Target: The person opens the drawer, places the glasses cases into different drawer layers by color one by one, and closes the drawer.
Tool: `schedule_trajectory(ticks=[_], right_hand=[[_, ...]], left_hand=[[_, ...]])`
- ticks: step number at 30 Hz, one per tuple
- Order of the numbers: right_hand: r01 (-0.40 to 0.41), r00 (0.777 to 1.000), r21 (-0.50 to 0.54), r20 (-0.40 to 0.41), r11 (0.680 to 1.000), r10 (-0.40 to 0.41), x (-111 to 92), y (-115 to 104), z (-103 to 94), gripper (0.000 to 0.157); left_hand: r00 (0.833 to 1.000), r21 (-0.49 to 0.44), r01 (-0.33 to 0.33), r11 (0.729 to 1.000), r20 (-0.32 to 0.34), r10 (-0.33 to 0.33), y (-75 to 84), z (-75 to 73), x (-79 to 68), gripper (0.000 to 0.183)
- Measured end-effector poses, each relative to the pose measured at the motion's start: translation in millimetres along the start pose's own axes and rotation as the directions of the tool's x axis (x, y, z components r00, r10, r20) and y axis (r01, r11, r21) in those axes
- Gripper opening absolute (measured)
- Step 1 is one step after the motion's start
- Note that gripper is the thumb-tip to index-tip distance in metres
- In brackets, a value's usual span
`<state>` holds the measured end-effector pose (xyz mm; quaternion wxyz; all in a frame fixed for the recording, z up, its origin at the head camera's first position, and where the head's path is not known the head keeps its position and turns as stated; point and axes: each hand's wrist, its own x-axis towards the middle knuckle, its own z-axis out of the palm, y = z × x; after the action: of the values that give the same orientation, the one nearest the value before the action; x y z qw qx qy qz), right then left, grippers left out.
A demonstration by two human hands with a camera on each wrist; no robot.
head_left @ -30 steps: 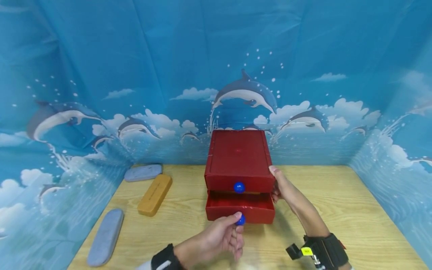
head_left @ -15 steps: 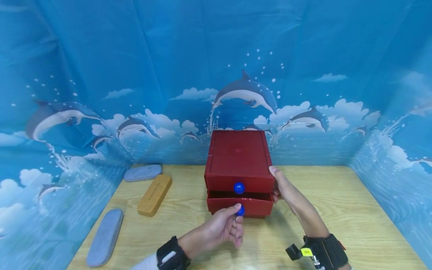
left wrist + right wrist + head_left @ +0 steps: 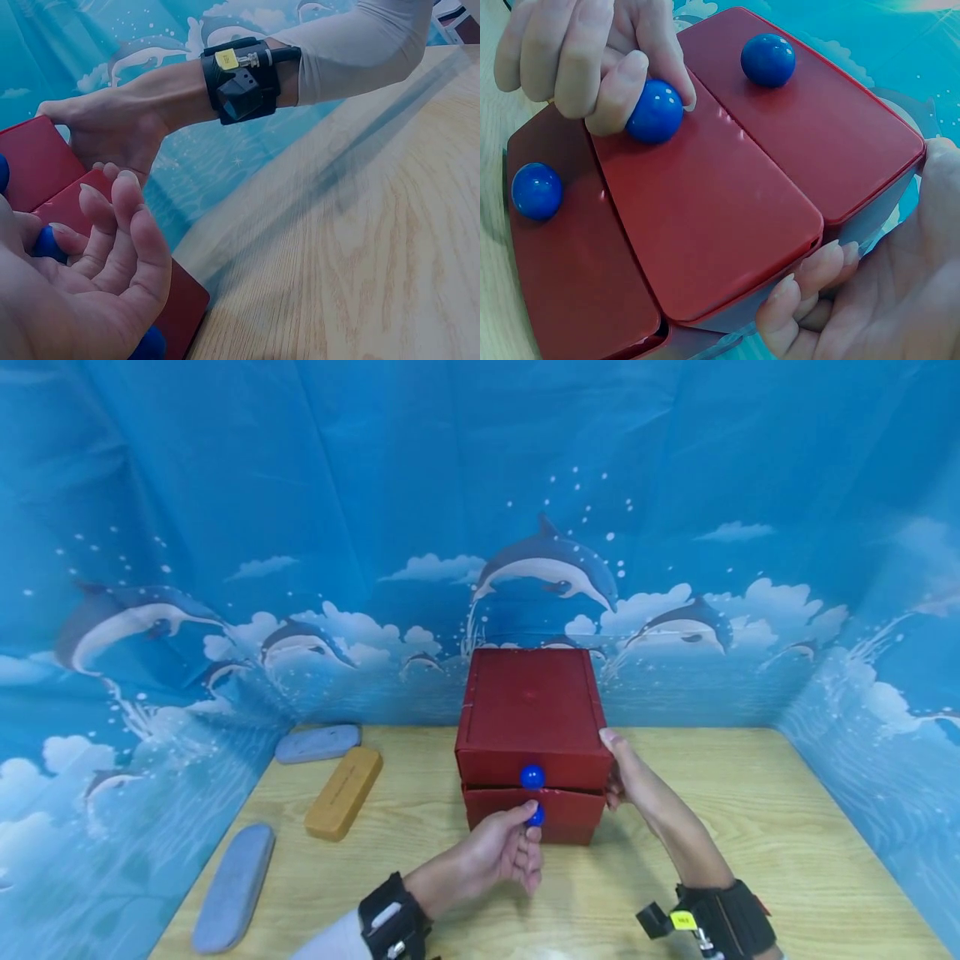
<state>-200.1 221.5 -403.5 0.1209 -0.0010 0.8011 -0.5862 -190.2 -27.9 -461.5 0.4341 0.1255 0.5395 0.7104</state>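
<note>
A red drawer cabinet (image 3: 528, 702) stands on the table against the backdrop. Three drawer fronts, each with a round blue knob, show in the right wrist view. My left hand (image 3: 495, 852) pinches the knob (image 3: 655, 112) of the middle drawer (image 3: 720, 217) between thumb and forefinger, its other fingers loosely curled. That drawer sits almost flush, with a thin dark gap along its top edge. The top drawer's knob (image 3: 532, 777) and the bottom drawer's knob (image 3: 537, 191) are untouched. With my right hand (image 3: 628, 768) I grip the cabinet's right side, thumb at the upper front corner.
On the left of the wooden table (image 3: 750, 827) lie an orange oblong case (image 3: 343, 793) and two grey-blue ones, one at the back (image 3: 318, 744) and another near the front (image 3: 234, 889). A blue dolphin-print backdrop (image 3: 390, 527) encloses the back and sides.
My left hand has moved away from me, pushing the middle drawer inward from well out to nearly flush. The right hand has stayed at the cabinet's side.
</note>
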Motion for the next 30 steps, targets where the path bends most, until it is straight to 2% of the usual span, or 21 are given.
schedule_trajectory(ticks=[14, 30], right_hand=[[-0.008, 1.0, 0.0, 0.001, 1.0, 0.008, -0.5, -2.0, -0.6, 0.065], [-0.017, 1.0, 0.0, 0.005, 1.0, 0.017, 0.0, -2.2, -1.0, 0.063]], left_hand=[[1.0, 0.007, -0.013, 1.0, -0.003, 0.013, 0.4, -2.5, 4.7, 0.047], [1.0, 0.011, 0.003, 1.0, -0.018, -0.003, 1.6, -3.6, 7.5, 0.048]])
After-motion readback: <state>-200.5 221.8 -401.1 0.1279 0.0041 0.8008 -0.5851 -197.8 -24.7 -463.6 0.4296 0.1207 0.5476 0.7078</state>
